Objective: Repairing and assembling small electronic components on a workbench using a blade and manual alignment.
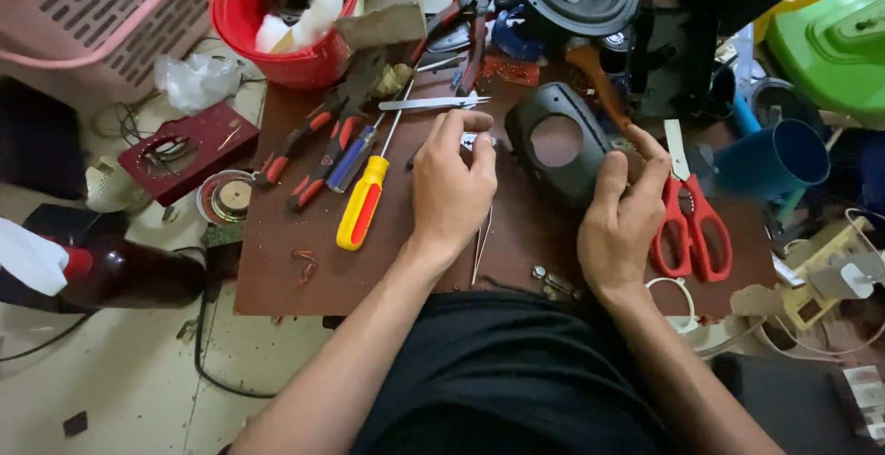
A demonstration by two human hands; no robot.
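The left hand lies palm down mid-desk, its grip pinching a small metal part. The right hand holds one black shell at its edge. One pair of scissors and one screwdriver lie beside them.

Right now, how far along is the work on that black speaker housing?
The black housing already lies on the board with its round hole empty; a loose speaker driver sits off to the left. In hand: the right hand steadies the housing, the left hand pinches a small metal part. Screws lie loose at the board's near edge.
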